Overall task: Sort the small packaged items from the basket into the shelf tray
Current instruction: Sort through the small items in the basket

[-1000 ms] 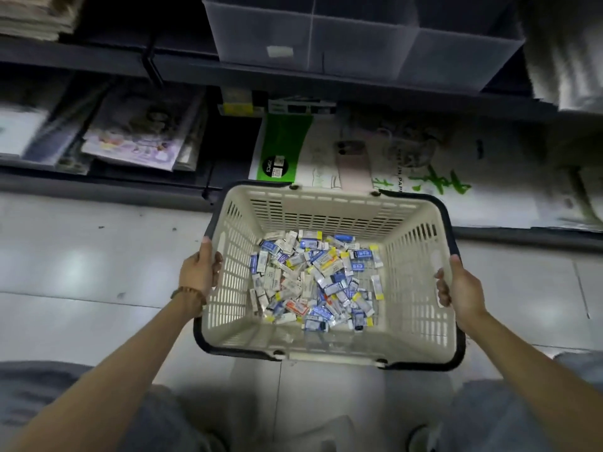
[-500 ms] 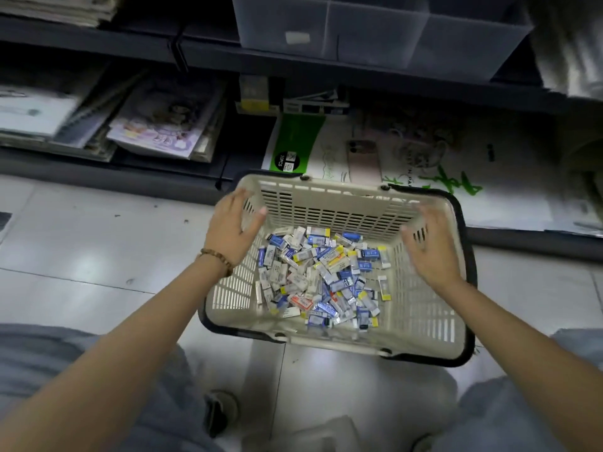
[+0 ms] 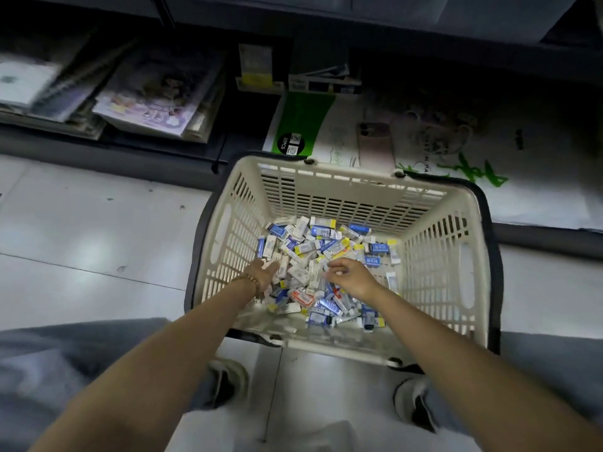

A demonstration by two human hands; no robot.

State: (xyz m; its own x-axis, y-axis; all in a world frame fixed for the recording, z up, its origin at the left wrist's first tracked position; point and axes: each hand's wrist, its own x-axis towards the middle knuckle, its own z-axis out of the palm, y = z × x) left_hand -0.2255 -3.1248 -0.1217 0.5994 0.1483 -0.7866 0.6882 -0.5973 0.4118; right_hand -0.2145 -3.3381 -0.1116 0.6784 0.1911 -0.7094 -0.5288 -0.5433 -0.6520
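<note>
**Small packaged items heaped in the basket, both hands in the pile**

Small packaged items point(image 3: 321, 246) lie in a loose heap on the bottom of the cream basket point(image 3: 437, 256). Their long axes point every way, with no shared direction. The basket stands on the tiled floor point(image 3: 81, 256), its long axis running across the view, slightly skewed. The left hand point(image 3: 262, 274) touches the packets with fairly straight fingers. The right hand point(image 3: 354, 277) curls its fingers down onto the heap; whether it pinches one cannot be told.
</note>
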